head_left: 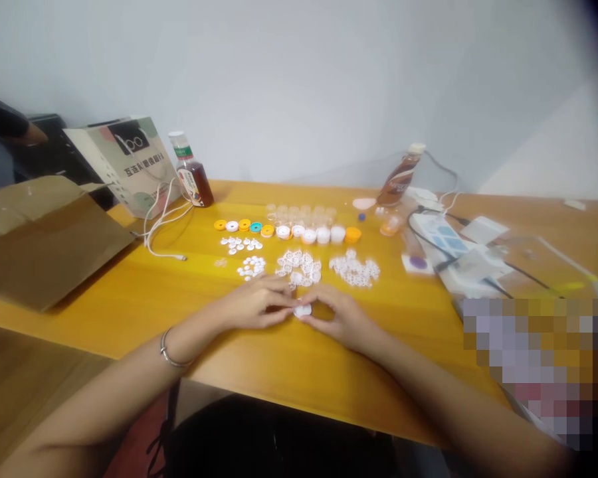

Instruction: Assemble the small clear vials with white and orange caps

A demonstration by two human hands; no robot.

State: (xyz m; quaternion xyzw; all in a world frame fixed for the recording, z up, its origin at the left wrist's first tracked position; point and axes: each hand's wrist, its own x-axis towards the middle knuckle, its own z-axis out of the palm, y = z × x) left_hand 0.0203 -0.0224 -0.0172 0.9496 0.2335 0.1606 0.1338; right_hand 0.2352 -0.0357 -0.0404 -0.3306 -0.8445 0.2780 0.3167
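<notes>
Between my two hands, just above the table's near part, is a small white round plastic piece. The fingertips of my left hand meet its left side, and the thumb and fingers of my right hand pinch it from the right. Beyond my hands lie a pile of small clear-white plastic parts, a second such pile to the right, and small white discs to the left. Farther back runs a row of orange, white and teal caps, with clear cups behind it.
A cardboard box and paper bag stand left, near a white cable and a dark drink bottle. A brown drink bottle and a power strip are right. A person's hand shows far left.
</notes>
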